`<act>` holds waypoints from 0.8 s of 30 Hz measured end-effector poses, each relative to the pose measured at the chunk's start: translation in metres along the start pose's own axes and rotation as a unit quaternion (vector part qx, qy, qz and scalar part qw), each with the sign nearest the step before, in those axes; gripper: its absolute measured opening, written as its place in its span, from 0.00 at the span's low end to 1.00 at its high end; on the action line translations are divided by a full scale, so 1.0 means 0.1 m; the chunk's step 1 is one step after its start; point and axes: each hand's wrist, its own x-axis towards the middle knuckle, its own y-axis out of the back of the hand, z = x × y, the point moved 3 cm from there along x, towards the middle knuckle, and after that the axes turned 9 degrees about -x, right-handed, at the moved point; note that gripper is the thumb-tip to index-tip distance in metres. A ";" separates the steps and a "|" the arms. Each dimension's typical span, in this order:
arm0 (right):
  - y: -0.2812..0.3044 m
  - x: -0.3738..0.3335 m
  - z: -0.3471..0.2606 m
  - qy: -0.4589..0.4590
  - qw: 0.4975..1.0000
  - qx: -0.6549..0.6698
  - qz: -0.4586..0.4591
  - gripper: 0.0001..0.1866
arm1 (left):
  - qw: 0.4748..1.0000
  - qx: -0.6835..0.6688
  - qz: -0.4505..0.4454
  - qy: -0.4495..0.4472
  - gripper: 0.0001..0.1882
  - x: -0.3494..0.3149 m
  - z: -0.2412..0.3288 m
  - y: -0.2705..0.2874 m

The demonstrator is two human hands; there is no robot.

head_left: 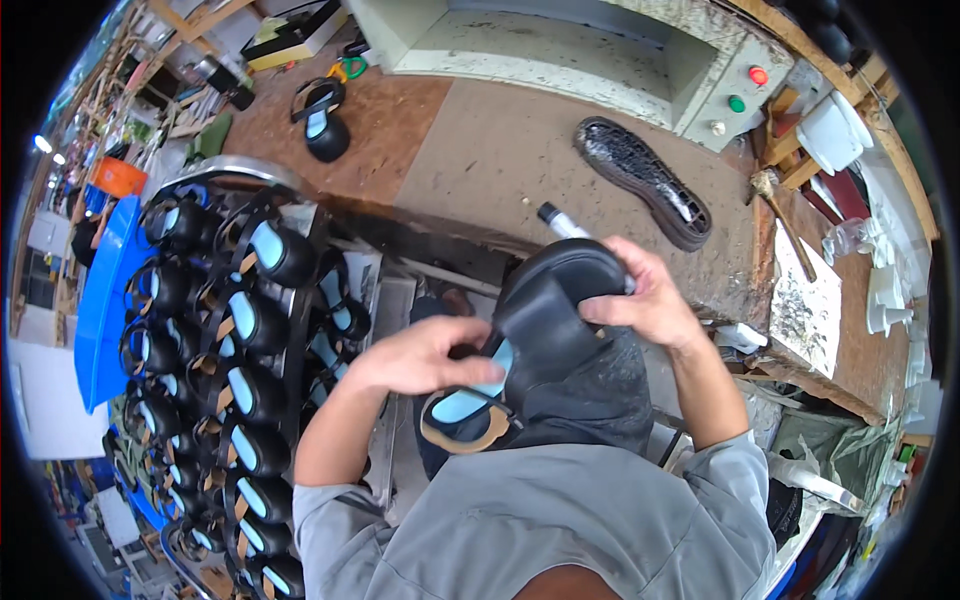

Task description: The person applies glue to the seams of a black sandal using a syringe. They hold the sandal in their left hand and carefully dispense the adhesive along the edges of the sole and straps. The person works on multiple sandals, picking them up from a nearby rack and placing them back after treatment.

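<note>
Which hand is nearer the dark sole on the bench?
Right. The right hand, on the black shoe, is below the sole in the picture; the left hand is farther, lower left.

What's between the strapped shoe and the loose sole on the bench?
Bare brown bench top separates the shoe from the sole in the head view.

The left arm (pixel 345 415) is bent, its forearm angled up and to the right. The left hand (pixel 430 355) is turned back-up, fingers partly curled and pointing right, left thumb (pixel 485 373) on the near side. The right arm (pixel 708 385) is bent, its forearm angled up and to the left. The right hand (pixel 650 300) sits slightly higher, in a grip: right thumb (pixel 603 310) pointing left, fingers curled, their tips partly hidden.
</note>
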 end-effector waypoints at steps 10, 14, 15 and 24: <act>1.14 0.24 0.07 -0.010 0.882 -0.404 0.242 0.22 | 0.975 -0.167 0.065 0.130 0.02 0.42 -0.60 0.22; 1.47 0.45 0.06 -0.060 0.781 -0.580 0.226 0.21 | 0.988 -0.052 0.026 0.145 0.07 0.59 -0.62 0.59; 1.53 0.48 0.10 -0.052 0.753 -0.622 0.210 0.19 | 0.982 0.066 0.016 0.178 0.11 0.67 -0.60 0.71; 1.48 0.01 -0.24 -0.038 0.859 -0.476 0.182 0.21 | 0.958 0.243 -0.031 0.152 0.17 1.14 -0.45 1.18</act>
